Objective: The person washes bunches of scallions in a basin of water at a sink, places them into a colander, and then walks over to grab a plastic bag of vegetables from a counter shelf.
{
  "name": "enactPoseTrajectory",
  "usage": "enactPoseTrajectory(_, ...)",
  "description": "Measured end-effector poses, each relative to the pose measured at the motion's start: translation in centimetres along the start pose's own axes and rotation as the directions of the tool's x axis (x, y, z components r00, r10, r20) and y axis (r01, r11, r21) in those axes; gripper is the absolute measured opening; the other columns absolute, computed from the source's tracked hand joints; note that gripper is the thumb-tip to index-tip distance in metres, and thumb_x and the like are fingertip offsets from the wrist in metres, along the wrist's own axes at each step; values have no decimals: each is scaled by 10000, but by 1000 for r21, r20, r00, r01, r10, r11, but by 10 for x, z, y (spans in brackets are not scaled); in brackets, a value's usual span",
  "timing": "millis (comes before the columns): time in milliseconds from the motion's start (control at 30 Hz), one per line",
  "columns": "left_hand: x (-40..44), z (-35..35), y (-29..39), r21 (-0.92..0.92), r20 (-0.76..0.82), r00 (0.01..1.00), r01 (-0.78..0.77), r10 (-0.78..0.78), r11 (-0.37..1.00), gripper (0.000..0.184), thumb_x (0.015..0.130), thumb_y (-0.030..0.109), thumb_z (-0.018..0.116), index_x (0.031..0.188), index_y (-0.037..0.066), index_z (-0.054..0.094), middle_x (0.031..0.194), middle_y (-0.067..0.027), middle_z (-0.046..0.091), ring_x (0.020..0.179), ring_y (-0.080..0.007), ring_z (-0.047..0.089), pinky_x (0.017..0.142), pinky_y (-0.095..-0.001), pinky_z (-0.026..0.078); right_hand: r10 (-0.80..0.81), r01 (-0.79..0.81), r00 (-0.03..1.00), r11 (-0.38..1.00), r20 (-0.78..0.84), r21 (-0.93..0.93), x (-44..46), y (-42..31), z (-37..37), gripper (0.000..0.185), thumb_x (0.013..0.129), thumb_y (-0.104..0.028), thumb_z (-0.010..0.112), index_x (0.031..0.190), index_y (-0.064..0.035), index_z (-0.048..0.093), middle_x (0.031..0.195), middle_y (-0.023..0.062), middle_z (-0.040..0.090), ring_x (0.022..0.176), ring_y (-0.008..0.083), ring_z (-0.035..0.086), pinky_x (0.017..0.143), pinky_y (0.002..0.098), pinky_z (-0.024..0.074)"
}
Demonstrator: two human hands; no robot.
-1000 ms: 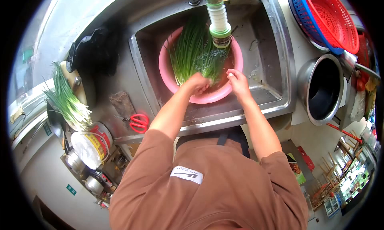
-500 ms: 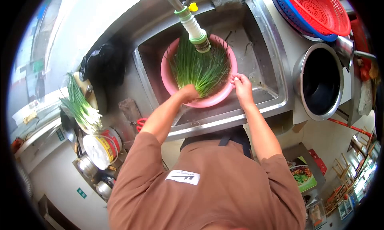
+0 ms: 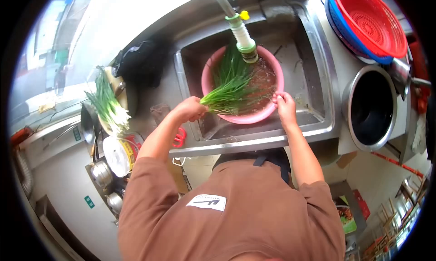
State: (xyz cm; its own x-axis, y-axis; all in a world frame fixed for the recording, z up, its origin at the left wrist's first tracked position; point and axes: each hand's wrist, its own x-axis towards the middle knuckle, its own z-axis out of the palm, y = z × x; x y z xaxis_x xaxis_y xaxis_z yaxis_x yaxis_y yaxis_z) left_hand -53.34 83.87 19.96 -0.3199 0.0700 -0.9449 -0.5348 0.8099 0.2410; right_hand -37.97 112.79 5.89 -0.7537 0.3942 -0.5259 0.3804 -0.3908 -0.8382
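Observation:
A pink basin (image 3: pixel 278 66) stands in the steel sink, holding brownish water. My left hand (image 3: pixel 192 109) is closed round the pale ends of a bunch of scallions (image 3: pixel 227 94) at the basin's left front rim. Their green leaves stretch right across the water, and more leaves lie toward the back of the basin. At the right rim, my right hand (image 3: pixel 285 107) has its fingers pinched together on the basin's edge. Above the basin hangs a faucet with a white and green flexible nozzle (image 3: pixel 245 41).
Left of the sink (image 3: pixel 328 86) are a black plastic bag (image 3: pixel 141 63), more scallions (image 3: pixel 108 104) on a board, a white bucket (image 3: pixel 117 154) and red-handled scissors (image 3: pixel 180 137). To the right stand a deep steel pot (image 3: pixel 371 109) and stacked colanders (image 3: pixel 370 22).
My left hand has drawn the scallions left, up to the basin's rim, baring more water on the right. My right hand stays at the right rim. The view has shifted slightly.

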Motion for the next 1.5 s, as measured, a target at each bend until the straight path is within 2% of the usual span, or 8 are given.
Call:
enactPoseTrajectory(200, -91, -47, -17, -532, -31, 998, -67, 59, 844, 115, 906, 141, 614, 879, 77, 522, 671, -11, 533, 399, -30, 364, 337, -187, 240, 34, -33, 996, 999, 87, -10, -6, 6, 17, 204, 943, -73, 487, 1103, 9, 584, 972, 55, 638, 791, 98, 590, 703, 236, 492)
enactPoseTrajectory(500, -135, -47, -64, -674, -104, 971, -228, 216, 702, 124, 886, 125, 632, 881, 47, 536, 696, -34, 560, 418, -49, 409, 353, -190, 285, -228, 312, 900, 932, 372, -185, -41, -28, 117, 216, 893, -163, 613, 1006, 19, 642, 821, 41, 642, 752, 99, 580, 684, 253, 470)
enactPoseTrajectory(600, -141, -30, -60, -652, -85, 975, -211, 206, 728, 143, 873, 142, 650, 906, 51, 545, 697, -31, 557, 435, -48, 415, 366, -182, 276, -57, 80, 917, 996, 395, -43, -45, -62, 159, 194, 898, -199, 634, 939, -10, 631, 757, 32, 620, 635, 86, 552, 563, 228, 444)
enactPoseTrajectory(667, -143, -22, -62, -643, -61, 971, -215, 231, 735, 143, 872, 143, 651, 904, 50, 547, 695, -32, 557, 437, -48, 415, 367, -180, 273, 339, -486, 719, 869, 606, 91, -35, -70, 168, 185, 903, -228, 650, 830, -74, 578, 679, 1, 569, 520, 59, 479, 442, 199, 368)
enactPoseTrajectory(900, -151, -25, -76, -663, -28, 964, -215, 263, 718, 131, 886, 149, 627, 923, 44, 557, 694, -28, 562, 442, -37, 415, 363, -167, 250, 220, -304, 946, 862, 240, 405, 10, -60, 126, 193, 964, -261, 560, 864, -97, 580, 652, -17, 556, 491, 50, 465, 409, 185, 356)
enactPoseTrajectory(1033, -149, -31, -89, -697, -88, 967, -232, 240, 679, 149, 885, 128, 624, 976, 24, 568, 696, -28, 568, 427, -28, 400, 351, -164, 251, 194, -191, 981, 958, 8, 214, 16, -38, 77, 202, 972, -205, 475, 1007, -38, 583, 732, 22, 599, 559, 79, 516, 443, 214, 410)
enactPoseTrajectory(1233, -146, -27, -92, -775, -122, 950, -272, 287, 570, 165, 891, 113, 624, 1009, 18, 558, 690, -32, 570, 403, -37, 403, 342, -162, 309, 466, -671, 583, 738, 665, 71, -69, -27, 121, 427, 942, -343, 571, 1219, -25, 500, 999, 143, 658, 847, 210, 651, 643, 329, 563)
enactPoseTrajectory(1500, -161, -17, -91, -751, -70, 941, -268, 331, 603, 206, 878, 144, 648, 1028, 35, 557, 762, -45, 550, 478, -30, 409, 378, -145, 313, 223, -334, 906, 898, 360, 286, -9, -19, 142, 197, 928, -265, 620, 908, -78, 559, 728, 25, 590, 517, 71, 485, 409, 201, 375)
